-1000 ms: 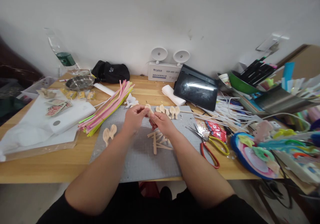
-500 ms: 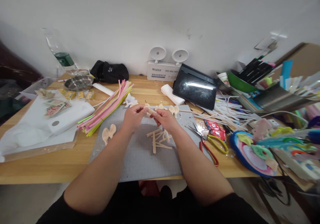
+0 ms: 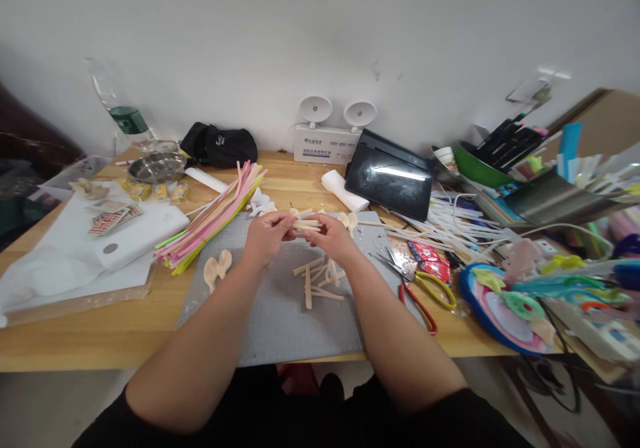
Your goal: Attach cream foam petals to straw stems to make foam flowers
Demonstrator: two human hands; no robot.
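Note:
Over the back part of the grey cutting mat (image 3: pixel 285 315), my left hand (image 3: pixel 270 236) and my right hand (image 3: pixel 331 237) meet with fingers closed round short pale wooden sticks (image 3: pixel 307 225). Each hand grips one end of them. Below my right hand, a loose pile of similar flat wooden strips (image 3: pixel 309 287) lies on the mat. Two wooden spoon-shaped pieces (image 3: pixel 225 261) rest at the mat's left side, and more (image 3: pixel 352 221) lie behind my hands, partly hidden by them.
Pink and yellow fuzzy stems (image 3: pixel 215 221) lie left of the mat. Pliers with red handles (image 3: pixel 420 308) and scissors with yellow handles (image 3: pixel 436 289) are at the right. A black tray (image 3: pixel 390 175) leans near the white emergency lamp (image 3: pixel 325 143).
The sticks between my hands have turned to lie nearly level and show more clearly. My right hand's fingers have shifted slightly around them.

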